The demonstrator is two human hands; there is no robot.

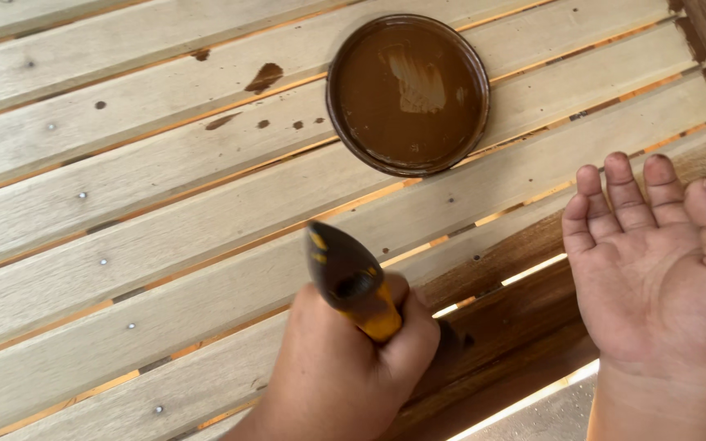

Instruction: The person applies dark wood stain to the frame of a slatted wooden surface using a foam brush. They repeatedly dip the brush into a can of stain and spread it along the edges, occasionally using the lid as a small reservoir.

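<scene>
left hand (345,367): fingers clenched on brush handle (351,280), black-and-yellow, long axis running up toward camera; bristles hidden under the fist
right hand (663,269): fingers released, palm up, holds nothing, well apart right of brush
lid (408,94): round, brown stain inside, up-right of left hand, nearer it
slats (124,245): pale wood, stained dark at lower right

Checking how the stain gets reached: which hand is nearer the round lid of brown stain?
Left, though narrowly. The left hand, gripping a yellow-handled brush, sits below the lid. The right hand, open palm up, lies below and further right.
</scene>
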